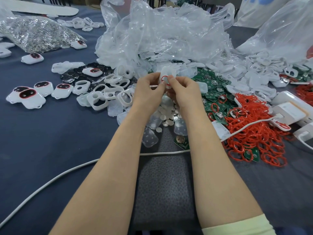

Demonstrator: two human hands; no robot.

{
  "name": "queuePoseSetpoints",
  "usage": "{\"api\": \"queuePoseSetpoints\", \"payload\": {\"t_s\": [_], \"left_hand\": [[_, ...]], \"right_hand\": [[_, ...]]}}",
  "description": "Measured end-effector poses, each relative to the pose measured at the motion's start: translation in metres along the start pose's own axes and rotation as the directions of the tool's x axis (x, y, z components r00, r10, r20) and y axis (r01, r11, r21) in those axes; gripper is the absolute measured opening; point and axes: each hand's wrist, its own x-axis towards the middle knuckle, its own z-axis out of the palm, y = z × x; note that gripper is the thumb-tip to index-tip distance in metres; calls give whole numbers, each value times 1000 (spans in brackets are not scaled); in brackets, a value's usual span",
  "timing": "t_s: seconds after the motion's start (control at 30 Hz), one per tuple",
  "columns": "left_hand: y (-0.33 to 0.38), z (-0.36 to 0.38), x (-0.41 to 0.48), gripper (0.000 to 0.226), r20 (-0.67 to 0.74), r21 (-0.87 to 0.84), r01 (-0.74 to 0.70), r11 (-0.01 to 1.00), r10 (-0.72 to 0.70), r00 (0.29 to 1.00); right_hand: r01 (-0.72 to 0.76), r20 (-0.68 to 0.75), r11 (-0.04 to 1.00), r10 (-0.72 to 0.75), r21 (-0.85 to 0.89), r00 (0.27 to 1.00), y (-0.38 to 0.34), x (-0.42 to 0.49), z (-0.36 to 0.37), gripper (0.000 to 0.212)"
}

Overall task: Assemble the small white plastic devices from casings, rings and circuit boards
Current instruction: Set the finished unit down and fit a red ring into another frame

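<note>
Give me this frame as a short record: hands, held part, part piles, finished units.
left hand: pinches the white casing
right hand: pinches the same casing, fingertips at its red ring
held part: casing with the ring at its opening, raised above the table
loose rings: red pile, right
circuit boards: green pile, between hands and rings
empty casings: heap, left of hands
finished devices: group, far left
stage: likely seating the ring
</note>
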Motion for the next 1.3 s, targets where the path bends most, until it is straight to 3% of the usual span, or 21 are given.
{"api": "queuePoseSetpoints", "payload": {"t_s": [0.1, 0.27, 0.43, 0.57, 0.73, 1.0, 1.17, 1.3], "left_hand": [[-1, 0, 0, 14, -2, -29, 8, 1000, -8, 1000], [-3, -3, 1, 19, 14, -206, 71, 976, -69, 998], [-2, -4, 2, 4, -20, -317, 125, 940, -138, 990], [1, -7, 1, 4, 53, -480, 211, 852, -212, 976], [5, -8, 1, 9, 108, -617, 260, 743, -248, 963], [1, -10, 3, 4, 136, -638, 315, 703, -299, 944], [0, -6, 3, 9, 12, -478, 231, 848, -256, 967], [-1, -5, 2, 12, -74, -334, 144, 932, -178, 981]], "right_hand": [[32, 3, 998, -32, -62, 999, 0, 1, 0, 16], [-11, 30, 998, 9, 66, 999, 0, 1, -2, 12], [-6, 65, 994, -2, 109, 998, 1, 2, -2, 14], [-21, 85, 993, 11, 118, 996, -1, 1, -1, 20], [-62, 108, 982, 43, 176, 993, -5, -2, -1, 13], [-76, 89, 978, 59, 196, 994, -6, -3, 0, 18], [-59, 74, 988, 48, 144, 996, -3, 0, 1, 11], [3, 83, 999, -6, 35, 997, -2, 0, 1, 24]]}}
